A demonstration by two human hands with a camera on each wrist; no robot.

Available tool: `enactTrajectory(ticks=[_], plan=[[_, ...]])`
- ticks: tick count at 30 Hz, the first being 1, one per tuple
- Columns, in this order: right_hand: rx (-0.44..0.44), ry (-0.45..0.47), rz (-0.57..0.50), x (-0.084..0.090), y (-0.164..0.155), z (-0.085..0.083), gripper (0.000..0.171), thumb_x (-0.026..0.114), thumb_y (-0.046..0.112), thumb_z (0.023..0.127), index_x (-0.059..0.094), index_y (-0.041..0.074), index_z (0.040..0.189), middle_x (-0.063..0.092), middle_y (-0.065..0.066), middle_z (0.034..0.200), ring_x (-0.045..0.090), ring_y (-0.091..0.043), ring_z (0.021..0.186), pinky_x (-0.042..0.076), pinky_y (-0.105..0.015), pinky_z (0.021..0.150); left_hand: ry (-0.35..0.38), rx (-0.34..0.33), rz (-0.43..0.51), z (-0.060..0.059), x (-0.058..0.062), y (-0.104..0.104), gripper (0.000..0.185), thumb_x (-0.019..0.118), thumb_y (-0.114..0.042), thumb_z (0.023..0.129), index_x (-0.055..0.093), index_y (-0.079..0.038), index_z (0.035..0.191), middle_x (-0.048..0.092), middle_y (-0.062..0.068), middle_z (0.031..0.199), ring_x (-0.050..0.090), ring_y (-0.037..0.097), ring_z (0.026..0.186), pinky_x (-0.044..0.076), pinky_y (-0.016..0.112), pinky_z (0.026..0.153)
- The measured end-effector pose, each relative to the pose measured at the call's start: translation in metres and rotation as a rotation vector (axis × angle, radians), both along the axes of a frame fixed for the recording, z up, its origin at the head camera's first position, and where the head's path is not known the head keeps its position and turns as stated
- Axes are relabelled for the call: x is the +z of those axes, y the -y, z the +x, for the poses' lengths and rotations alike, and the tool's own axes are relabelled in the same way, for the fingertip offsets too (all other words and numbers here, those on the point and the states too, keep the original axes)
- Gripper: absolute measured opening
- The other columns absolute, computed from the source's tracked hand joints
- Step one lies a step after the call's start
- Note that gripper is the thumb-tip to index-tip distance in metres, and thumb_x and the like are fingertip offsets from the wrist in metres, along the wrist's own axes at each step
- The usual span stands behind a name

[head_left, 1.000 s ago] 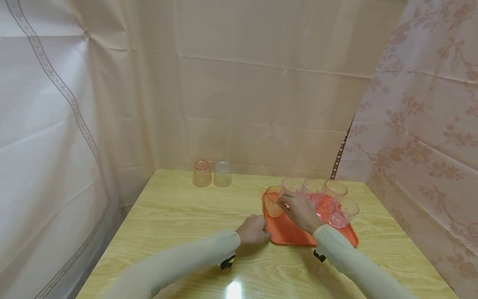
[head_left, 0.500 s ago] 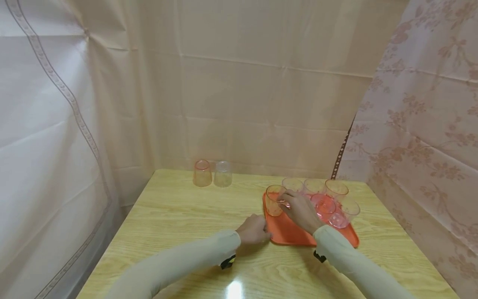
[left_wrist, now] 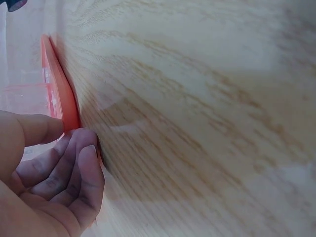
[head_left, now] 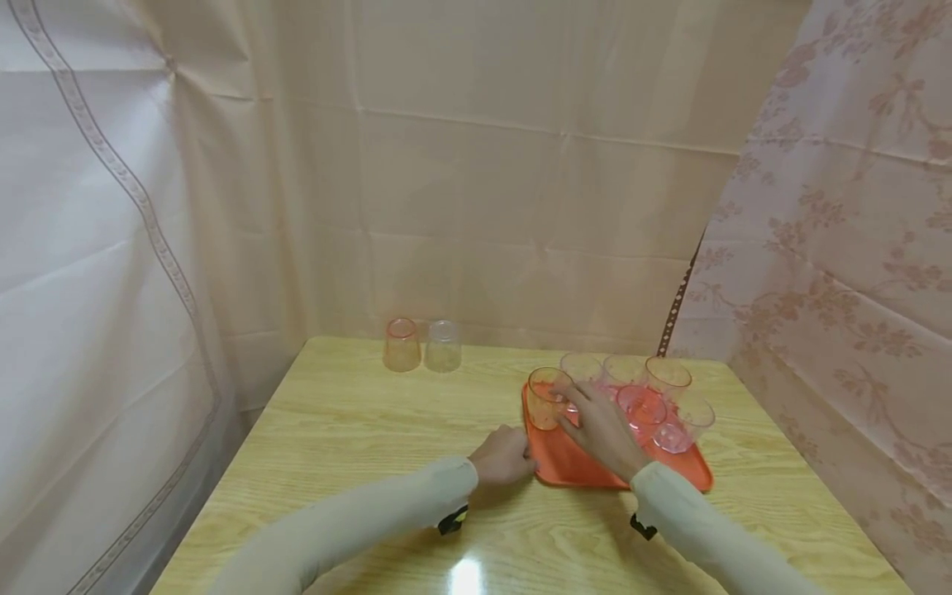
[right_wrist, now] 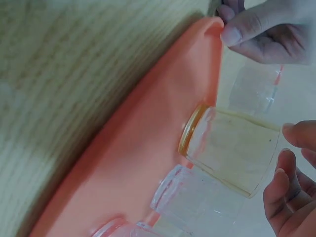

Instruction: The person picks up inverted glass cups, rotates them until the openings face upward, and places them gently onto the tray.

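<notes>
A yellow see-through cup [head_left: 540, 416] stands upright at the left end of the orange tray [head_left: 568, 464]. My right hand [head_left: 606, 431] is just right of it, thumb and fingers spread apart. In the right wrist view, these fingertips [right_wrist: 276, 183] are right by the rim of the cup [right_wrist: 229, 153]. With my left hand [head_left: 504, 456] I pinch the tray's near left corner. The left wrist view has the thumb and curled fingers [left_wrist: 89, 168] at the tray's rim [left_wrist: 61, 89]. A clear cup [right_wrist: 197, 192] stands beside the yellow one.
Several more see-through cups stand on the tray's right and back, among them a pink cup [head_left: 641, 406] and a clear cup [head_left: 687, 421]. At the table's back left, an orange-tinted cup [head_left: 402, 351] and a clear cup [head_left: 443, 351] stand upside down. Cloth curtains [head_left: 476, 190] surround the table.
My right hand's thumb and fingers have parted and drawn back slightly from the yellow cup, which stays in place. The left hand keeps its hold on the tray.
</notes>
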State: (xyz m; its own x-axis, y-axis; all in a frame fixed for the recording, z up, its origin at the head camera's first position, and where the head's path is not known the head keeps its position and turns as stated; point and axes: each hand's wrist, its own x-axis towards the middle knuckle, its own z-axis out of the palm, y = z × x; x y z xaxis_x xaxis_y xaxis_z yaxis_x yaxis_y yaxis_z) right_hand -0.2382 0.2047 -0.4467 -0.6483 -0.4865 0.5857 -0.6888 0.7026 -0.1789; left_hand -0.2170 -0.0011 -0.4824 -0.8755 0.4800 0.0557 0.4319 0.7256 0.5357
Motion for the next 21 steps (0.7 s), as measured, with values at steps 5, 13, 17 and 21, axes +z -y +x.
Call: enactTrajectory(ticks=[5, 13, 17, 21], plan=[[-0.010, 0.060, -0.008, -0.001, 0.001, 0.010, 0.048, 0.087, 0.008, 0.083, 0.067, 0.009, 0.126, 0.069, -0.006, 0.115, 0.059, -0.014, 0.070, 0.051, -0.029, 0.059, 0.021, 0.002, 0.013, -0.002, -0.001, 0.000, 0.053, 0.074, -0.014, 0.088, 0.039, -0.019, 0.049, 0.027, -0.014, 0.044, 0.025, 0.000, 0.040, 0.022, 0.019, 0.041], [0.007, 0.200, 0.077, -0.011, 0.001, 0.026, 0.024, 0.085, 0.016, 0.085, 0.074, 0.013, 0.106, 0.070, 0.002, 0.098, 0.061, -0.012, 0.073, 0.051, -0.027, 0.063, 0.015, 0.004, 0.007, -0.004, 0.001, 0.002, 0.050, 0.074, -0.013, 0.088, 0.043, -0.019, 0.050, 0.031, -0.014, 0.044, 0.028, 0.000, 0.040, 0.023, 0.019, 0.040], [0.044, 0.293, 0.098, -0.018, 0.001, 0.031, 0.014, 0.083, 0.016, 0.088, 0.074, 0.018, 0.098, 0.068, 0.010, 0.094, 0.066, -0.016, 0.082, 0.054, -0.031, 0.070, 0.013, 0.006, 0.010, -0.005, 0.001, 0.002, 0.049, 0.073, -0.012, 0.088, 0.043, -0.019, 0.050, 0.030, -0.014, 0.044, 0.028, 0.001, 0.040, 0.023, 0.019, 0.041], [0.074, 0.366, 0.103, -0.025, 0.001, 0.036, 0.007, 0.080, 0.020, 0.091, 0.075, 0.023, 0.095, 0.066, 0.015, 0.092, 0.064, -0.012, 0.087, 0.053, -0.031, 0.074, 0.003, 0.005, -0.005, -0.006, 0.000, 0.002, 0.049, 0.073, -0.012, 0.087, 0.042, -0.019, 0.050, 0.030, -0.014, 0.045, 0.027, 0.001, 0.041, 0.022, 0.019, 0.041]])
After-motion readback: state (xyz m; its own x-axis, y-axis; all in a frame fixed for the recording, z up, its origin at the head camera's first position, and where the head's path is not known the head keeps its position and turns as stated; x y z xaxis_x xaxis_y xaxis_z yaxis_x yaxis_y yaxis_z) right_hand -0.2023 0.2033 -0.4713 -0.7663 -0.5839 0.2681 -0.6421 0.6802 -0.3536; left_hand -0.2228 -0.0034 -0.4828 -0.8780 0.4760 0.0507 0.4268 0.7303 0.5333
